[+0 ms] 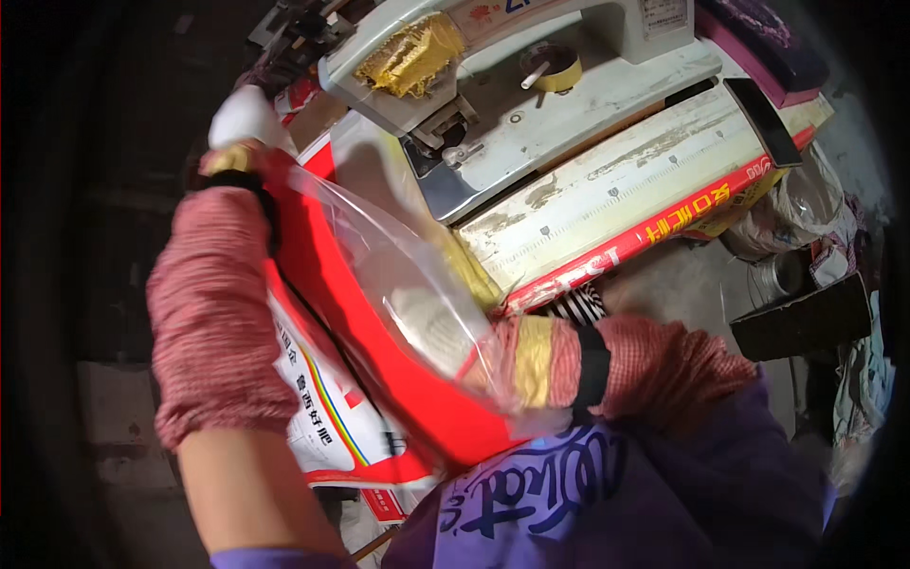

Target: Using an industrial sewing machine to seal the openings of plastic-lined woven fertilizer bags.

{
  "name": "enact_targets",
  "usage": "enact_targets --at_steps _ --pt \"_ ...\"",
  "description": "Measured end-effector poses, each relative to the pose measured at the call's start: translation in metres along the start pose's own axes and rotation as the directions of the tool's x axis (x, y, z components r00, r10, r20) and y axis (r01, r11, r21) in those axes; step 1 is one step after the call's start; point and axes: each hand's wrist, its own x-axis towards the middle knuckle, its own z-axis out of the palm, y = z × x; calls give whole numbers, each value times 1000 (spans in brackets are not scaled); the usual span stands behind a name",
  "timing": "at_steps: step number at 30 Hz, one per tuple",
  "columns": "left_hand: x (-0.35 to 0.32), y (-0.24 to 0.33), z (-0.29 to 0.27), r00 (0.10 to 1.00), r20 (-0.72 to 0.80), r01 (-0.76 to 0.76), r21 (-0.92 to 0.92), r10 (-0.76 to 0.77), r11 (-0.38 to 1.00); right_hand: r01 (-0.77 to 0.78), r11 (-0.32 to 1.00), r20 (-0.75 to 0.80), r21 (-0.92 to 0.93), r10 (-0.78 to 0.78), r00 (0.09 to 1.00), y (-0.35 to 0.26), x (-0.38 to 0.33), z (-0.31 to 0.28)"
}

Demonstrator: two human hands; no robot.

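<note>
A: Dim workshop, cluttered floor to the right, and a worn sewing machine (pixel 531 104) sitting on a scuffed cream table (pixel 616 190) with a red front edge. What are the hands doing?

B: Both wear white gloves and red checked sleeve covers. The left hand (pixel 245 119) is raised near the table's left corner, closed over the upper end of a clear plastic bag (pixel 398 275). The right hand (pixel 427 327) is pushed inside the bag's lower end, below the table's front edge; how far its fingers are spread I cannot tell through the film.

A: And the red thing?

B: A red sheet (pixel 379 360) runs behind the bag from the left hand down toward the person's lap, over a printed white sack (pixel 313 398).

A: What might go wrong?

B: In my judgement the thin film could tear if the two hands pull apart too hard, or snag on the table's corner. The gloved left grip could also slip off the slick plastic.
</note>
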Motion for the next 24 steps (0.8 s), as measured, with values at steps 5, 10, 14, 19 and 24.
enact_targets --at_steps 5,10,14,19,24 --pt "-44 66 130 972 -214 -144 -236 94 961 -170 945 259 281 96 961 -15 -37 -78" --pt "-46 104 138 909 -272 -407 -422 315 810 -433 891 312 137 376 873 32 -108 -139" --pt "-40 103 138 824 -462 -542 -473 328 694 -761 556 274 333 716 643 41 -118 -127" --pt "-30 110 131 718 -599 -676 -481 353 559 -699 347 226 625 777 587 -5 -90 -136" --pt "-36 91 129 666 -608 -734 -427 432 528 -610 778 172 149 587 791 11 -111 -137"
